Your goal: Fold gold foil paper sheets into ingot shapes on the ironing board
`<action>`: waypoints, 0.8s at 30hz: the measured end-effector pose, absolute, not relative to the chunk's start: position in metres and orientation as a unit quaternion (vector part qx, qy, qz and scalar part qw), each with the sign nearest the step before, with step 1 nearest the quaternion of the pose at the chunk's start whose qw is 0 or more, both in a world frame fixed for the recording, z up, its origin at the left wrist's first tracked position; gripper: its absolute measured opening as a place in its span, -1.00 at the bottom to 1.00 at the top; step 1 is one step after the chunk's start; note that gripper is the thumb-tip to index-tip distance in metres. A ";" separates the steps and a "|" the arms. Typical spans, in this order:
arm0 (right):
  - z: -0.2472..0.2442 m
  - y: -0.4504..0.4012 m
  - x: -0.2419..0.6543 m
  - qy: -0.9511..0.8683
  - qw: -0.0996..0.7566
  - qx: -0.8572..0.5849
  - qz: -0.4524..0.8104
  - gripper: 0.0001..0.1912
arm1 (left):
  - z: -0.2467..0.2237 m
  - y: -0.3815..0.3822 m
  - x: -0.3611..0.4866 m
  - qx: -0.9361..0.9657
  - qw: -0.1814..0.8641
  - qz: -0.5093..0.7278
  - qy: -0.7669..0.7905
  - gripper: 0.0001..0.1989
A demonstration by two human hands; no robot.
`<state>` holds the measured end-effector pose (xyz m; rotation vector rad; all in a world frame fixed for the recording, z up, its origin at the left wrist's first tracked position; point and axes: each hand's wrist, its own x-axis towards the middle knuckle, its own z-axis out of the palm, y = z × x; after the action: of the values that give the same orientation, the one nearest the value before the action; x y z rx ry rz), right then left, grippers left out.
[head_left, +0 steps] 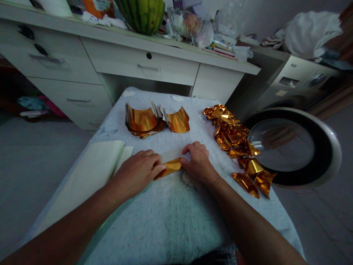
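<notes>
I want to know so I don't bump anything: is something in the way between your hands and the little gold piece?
Nothing that I can see. The left hand and right hand are at its ends; the whitish strip lies along the far side of the gold piece.

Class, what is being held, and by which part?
Gold foil with a white strip: left hand at the left end, right hand at the right.

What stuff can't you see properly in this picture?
All in the head view:
- Gold foil's ends: hidden by the left hand and right hand.
- Watermelon's top: cut off by the upper edge.
- Washing machine's small panel markings: too tiny and blurry.
</notes>
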<state>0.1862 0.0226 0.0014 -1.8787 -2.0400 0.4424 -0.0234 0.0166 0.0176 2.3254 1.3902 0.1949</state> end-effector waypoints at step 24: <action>0.004 0.026 0.199 -0.725 0.293 -0.544 0.304 -0.79 | 0.008 0.024 -0.010 0.814 0.169 0.100 0.547 -0.70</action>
<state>0.1991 0.0262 0.0042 -1.4491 -1.9316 0.8098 -0.0104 0.0237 0.0085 2.3134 1.5544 0.2846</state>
